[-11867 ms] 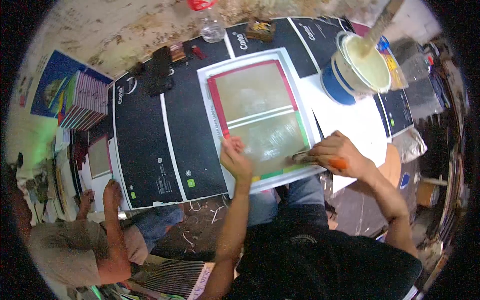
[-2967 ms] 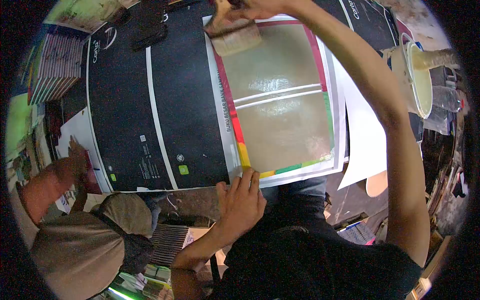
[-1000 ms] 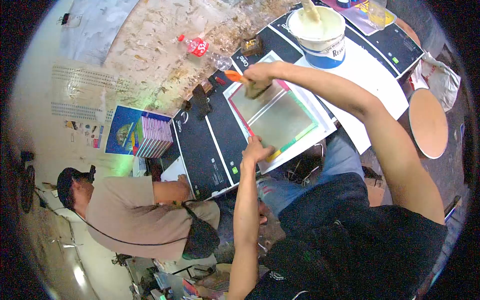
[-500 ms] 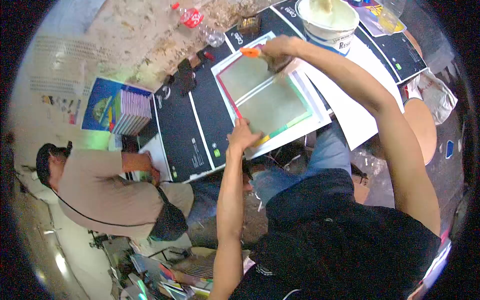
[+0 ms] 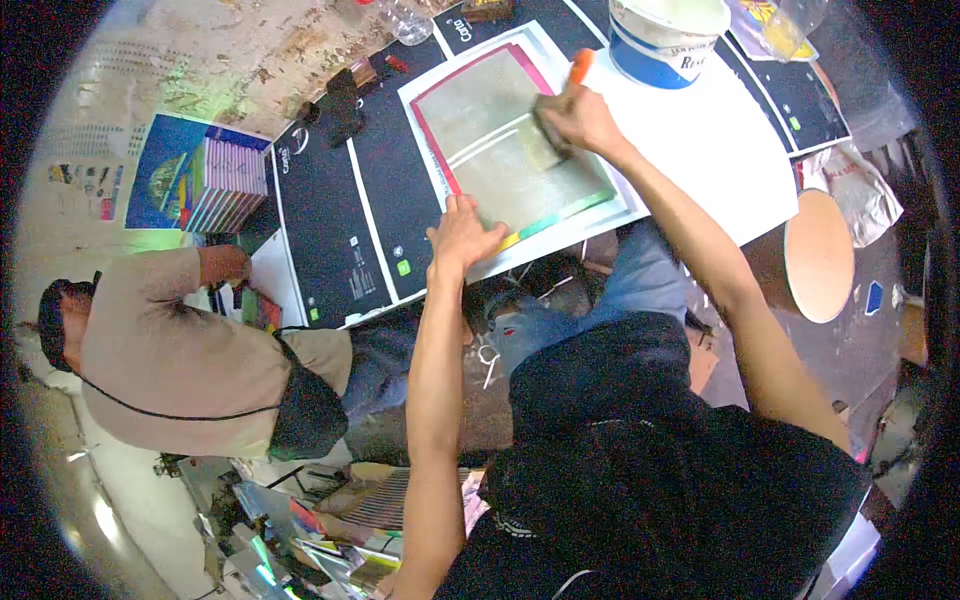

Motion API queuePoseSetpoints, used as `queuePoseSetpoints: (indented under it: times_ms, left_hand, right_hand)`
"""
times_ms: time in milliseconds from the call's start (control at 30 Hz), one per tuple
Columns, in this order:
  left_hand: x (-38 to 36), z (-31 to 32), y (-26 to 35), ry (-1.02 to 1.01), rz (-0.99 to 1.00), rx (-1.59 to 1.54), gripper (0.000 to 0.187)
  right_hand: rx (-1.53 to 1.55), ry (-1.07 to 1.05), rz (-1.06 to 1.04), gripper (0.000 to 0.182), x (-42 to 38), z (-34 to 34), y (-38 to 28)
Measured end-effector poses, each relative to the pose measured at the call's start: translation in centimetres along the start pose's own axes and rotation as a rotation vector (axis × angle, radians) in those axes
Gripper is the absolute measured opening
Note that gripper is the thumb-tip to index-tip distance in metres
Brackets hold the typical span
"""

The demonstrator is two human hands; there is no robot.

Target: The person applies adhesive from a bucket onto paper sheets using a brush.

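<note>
My right hand (image 5: 585, 120) grips a wide brush (image 5: 580, 68) by its orange handle. The dark, motion-blurred bristles are on the right part of a grey two-panel cover (image 5: 480, 95) with pink, green and yellow edges. Two white lines run across the cover's middle, and a wet-looking yellowish patch shows below the brush. Fingers apart, my left hand (image 5: 466, 238) presses on the cover's near left corner. White paper (image 5: 625, 208) lies under the cover. Beyond my right hand stands a white and blue tub (image 5: 655, 55) with pale contents.
Black printed sheets (image 5: 385, 190) cover the table. At the left, another person (image 5: 185, 330) sits by a stack of books (image 5: 232, 185). A clear bottle (image 5: 408, 25) and a dark block (image 5: 343, 105) lie along the far side. A round stool (image 5: 820, 255) stands at the right.
My right hand has swept the brush from the cover's far edge toward its middle right; the handle now points up. My left hand still presses the near corner. The view has shifted slightly.
</note>
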State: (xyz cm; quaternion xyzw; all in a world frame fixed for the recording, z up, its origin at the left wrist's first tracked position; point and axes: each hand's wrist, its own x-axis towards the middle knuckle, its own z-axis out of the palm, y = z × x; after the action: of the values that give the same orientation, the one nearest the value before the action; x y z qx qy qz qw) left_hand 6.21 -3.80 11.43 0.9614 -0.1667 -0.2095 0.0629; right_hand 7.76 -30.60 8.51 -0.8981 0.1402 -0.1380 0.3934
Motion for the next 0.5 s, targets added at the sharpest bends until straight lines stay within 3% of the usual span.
queuePoseSetpoints:
  times_ms: [200,267,333,500]
  left_hand:
    - [0.3,0.7,-0.6,0.029,0.011,-0.059,0.075]
    - [0.3,0.7,-0.5,0.039,0.025,-0.035,0.075]
    - [0.0,0.3,-0.1,0.029,0.008,-0.025,0.074]
    - [-0.4,0.0,-0.3,0.024,0.012,-0.029,0.075]
  right_hand:
    - [0.070,0.358,0.104,0.029,-5.3,-6.1,-0.9]
    - [0.271,0.370,0.057,0.028,-6.9,-5.2,-3.0]
    - [0.237,0.182,0.106,0.027,-7.9,-3.2,-2.4]
    - [0.089,0.174,0.104,0.032,-12.4,-6.2,1.8]
